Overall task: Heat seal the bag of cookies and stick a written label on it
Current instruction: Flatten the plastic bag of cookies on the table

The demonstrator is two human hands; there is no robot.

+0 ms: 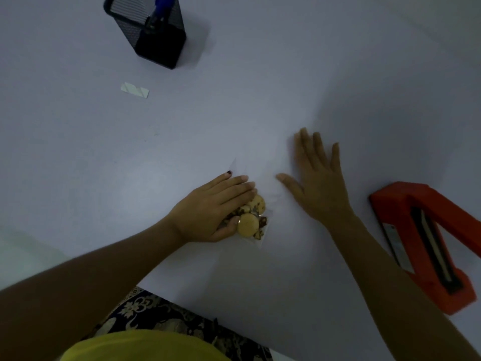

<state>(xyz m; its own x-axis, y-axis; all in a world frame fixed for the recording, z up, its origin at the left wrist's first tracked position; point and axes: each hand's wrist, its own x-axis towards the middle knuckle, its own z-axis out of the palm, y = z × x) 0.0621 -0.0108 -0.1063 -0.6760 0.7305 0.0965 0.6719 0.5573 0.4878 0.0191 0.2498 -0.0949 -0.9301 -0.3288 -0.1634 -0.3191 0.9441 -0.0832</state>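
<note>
Clear plastic bag of cookies point(256, 204) lies flat on the white table point(260, 87), just below frame centre. Round pale cookies point(248, 224) and darker chocolate pieces bunched at the bag's near end; empty far end of the film fans out toward 12 o'clock, edges hard to trace against the table. Left hand point(210, 209) at 9 o'clock of the bag, fingers laid over the cookie end, thumb curled against the lowest cookie: holding the bag down. Right hand point(317, 183) at 3 o'clock of the bag, palm down, fingers spread and flat, gripping nothing; thumb tip at the film's edge, contact unclear. Orange heat sealer point(426, 243) at 4 o'clock, jaw raised. White label strip point(134, 90) at 10 o'clock. Black mesh pen holder point(148, 29) at 11 o'clock, blue pen point(161, 6) inside
</note>
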